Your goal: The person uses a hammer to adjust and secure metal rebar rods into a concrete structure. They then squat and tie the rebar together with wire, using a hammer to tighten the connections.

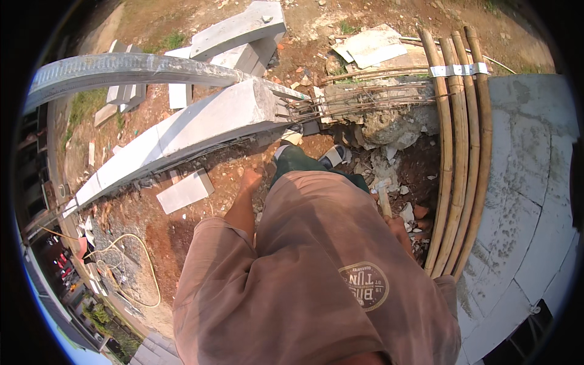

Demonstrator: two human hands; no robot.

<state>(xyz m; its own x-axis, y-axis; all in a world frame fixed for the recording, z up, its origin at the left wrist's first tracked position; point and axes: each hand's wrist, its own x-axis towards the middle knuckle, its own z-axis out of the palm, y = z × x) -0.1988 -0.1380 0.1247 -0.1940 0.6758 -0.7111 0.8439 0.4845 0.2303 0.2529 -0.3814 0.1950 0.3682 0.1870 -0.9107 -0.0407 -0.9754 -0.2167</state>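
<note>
My left hand (251,180) hangs low beside my left leg, over the reddish soil. Its back is toward me and its fingers are too small and hidden to make out; no object shows in it. On the other side, my right hand (398,229) is closed around a short, pale, wooden handle-like piece (384,199), whose far end points away from me. Whether a tool head is fixed to it I cannot make out. Rubble (406,213) lies just beside that hand. My shirt covers much of the lower middle, and my sandalled feet (333,156) stand on the soil.
A long pale concrete beam (201,115) with rebar (304,111) at its end lies ahead left, a metal channel (140,68) above it. Bundled bamboo poles (453,152) stand right, against a grey block wall (517,164). Loose blocks (185,190) and a hose (152,267) lie left.
</note>
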